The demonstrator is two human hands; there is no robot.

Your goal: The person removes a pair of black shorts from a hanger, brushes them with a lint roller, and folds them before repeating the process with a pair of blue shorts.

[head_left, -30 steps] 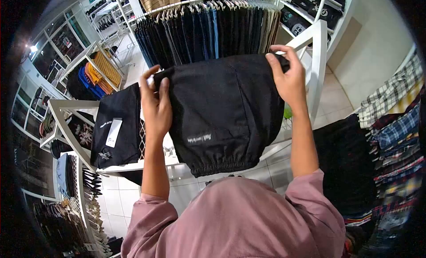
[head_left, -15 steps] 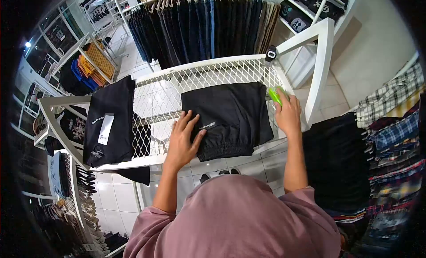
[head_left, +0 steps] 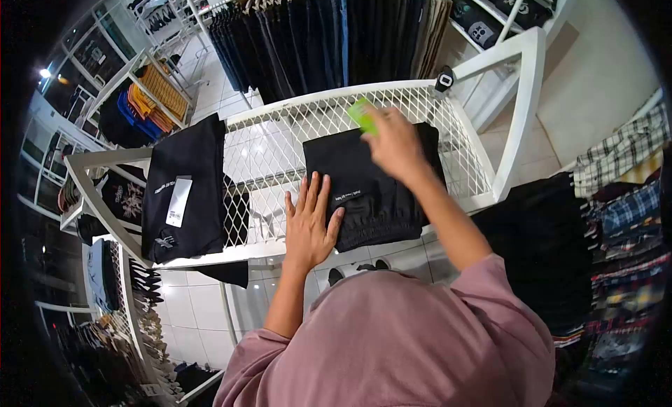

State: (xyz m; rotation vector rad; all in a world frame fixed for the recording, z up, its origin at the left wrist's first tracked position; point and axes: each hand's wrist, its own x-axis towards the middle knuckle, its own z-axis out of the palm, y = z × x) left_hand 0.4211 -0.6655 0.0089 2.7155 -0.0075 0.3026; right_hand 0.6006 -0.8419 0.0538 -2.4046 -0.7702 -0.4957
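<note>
Black garment [head_left: 374, 179]: folded, on white mesh rack [head_left: 257, 252].
Left hand [head_left: 309, 225]: fingers spread, palm down at garment's left edge.
Right hand [head_left: 397, 146]: gripping green object [head_left: 362, 115], blurred, by garment's far edge.

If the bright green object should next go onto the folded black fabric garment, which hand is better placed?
Probably the right hand: it holds the bright green object near the far edge of the folded black garment. The left hand rests at the garment's left edge, so it seems suited to steadying.
</note>
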